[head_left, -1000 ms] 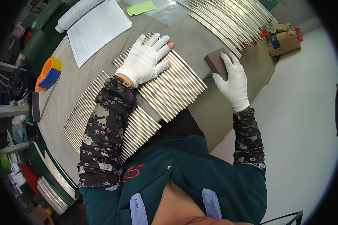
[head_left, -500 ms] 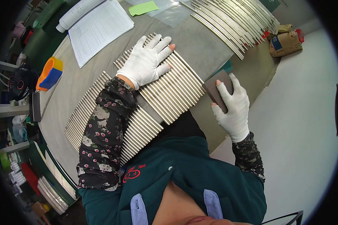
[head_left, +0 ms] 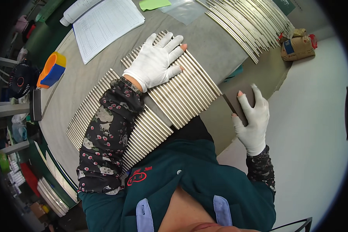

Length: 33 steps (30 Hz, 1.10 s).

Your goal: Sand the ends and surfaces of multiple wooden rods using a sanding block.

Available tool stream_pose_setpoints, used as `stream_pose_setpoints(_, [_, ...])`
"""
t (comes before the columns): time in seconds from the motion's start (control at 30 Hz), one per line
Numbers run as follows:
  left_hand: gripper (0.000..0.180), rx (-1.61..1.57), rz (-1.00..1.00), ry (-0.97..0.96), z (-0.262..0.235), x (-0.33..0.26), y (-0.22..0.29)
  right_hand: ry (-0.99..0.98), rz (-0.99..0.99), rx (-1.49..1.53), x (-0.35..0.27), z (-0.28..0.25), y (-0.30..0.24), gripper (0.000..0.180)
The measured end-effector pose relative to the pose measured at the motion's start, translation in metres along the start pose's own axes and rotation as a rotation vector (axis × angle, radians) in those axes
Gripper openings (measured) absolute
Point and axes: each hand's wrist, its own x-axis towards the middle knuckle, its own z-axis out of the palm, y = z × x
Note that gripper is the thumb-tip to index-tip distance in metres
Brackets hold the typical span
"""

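My left hand (head_left: 154,62), in a white glove with bare thumb and fingertip, lies flat with fingers spread on a row of shiny metal rods (head_left: 189,91). The rods sit side by side on the grey table. Another row of rods (head_left: 89,106) lies to the left, partly covered by my left forearm. My right hand (head_left: 254,123), gloved the same way, grips a flat brown-grey block (head_left: 232,96), which looks like a sanding block. It is held past the table's right edge, one corner close to the end of the outermost rod; contact cannot be made out.
More metal rods (head_left: 251,29) lie at the far right of the table. Lined paper sheets (head_left: 106,29), a green slip (head_left: 154,4) and clear plastic (head_left: 185,13) are at the back. An orange and blue ring-shaped thing (head_left: 52,69) stands left. A brown paper package (head_left: 297,48) sits beyond the right edge.
My right hand has moved a little rightward and toward me with the block, which is tilted more. My left hand stays on the rods. The whole view has shifted slightly.
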Motion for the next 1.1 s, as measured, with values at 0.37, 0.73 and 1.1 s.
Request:
stream_pose_setpoints(0.37, [0.063, -0.018, 0.0, 0.008, -0.002, -0.001, 0.001, 0.052, -0.095, -0.061, 0.044, 0.028, -0.026, 0.059])
stream_pose_setpoints(0.73, [0.067, -0.015, -0.004, -0.014, -0.001, -0.001, 0.0, 0.039, -0.113, -0.058, 0.043, 0.03, -0.023, 0.06])
stream_pose_setpoints(1.1, [0.063, -0.039, 0.006, -0.017, -0.003, -0.005, -0.002, 0.055, -0.013, 0.061, 0.0, 0.006, -0.005, 0.065])
